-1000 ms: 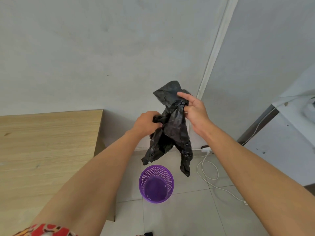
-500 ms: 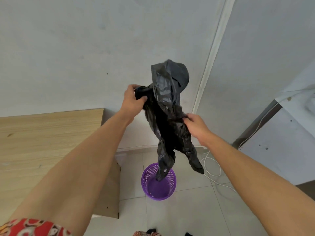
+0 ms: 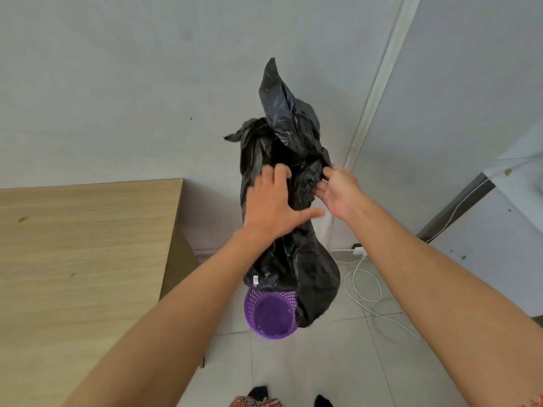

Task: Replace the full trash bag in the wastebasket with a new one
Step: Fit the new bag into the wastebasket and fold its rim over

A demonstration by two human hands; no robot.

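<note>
My left hand [image 3: 271, 211] lies spread flat against the crinkled black trash bag [image 3: 289, 183], while my right hand [image 3: 338, 190] pinches its edge. The glossy bag hangs over the purple mesh wastebasket [image 3: 271, 314] on the floor.

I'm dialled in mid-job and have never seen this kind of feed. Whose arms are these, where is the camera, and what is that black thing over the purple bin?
There is no machine here: a person works with two bare hands, and one wide-angle camera on their head looks forward and down, so both arms reach in from the bottom of the picture.

The black thing is a thin crumpled black plastic trash bag, held up in the air. The right hand pinches its edge; that is the only clear grip. The left hand lies spread against the bag with its fingers fairly straight.

Below, on the pale tiled floor, stands a small round purple mesh wastebasket, with no liner in it that I can see. The bag's lower end hangs in front of its rim.

A light wooden table is at the left, and a white cable trails on the floor at the right.
</note>
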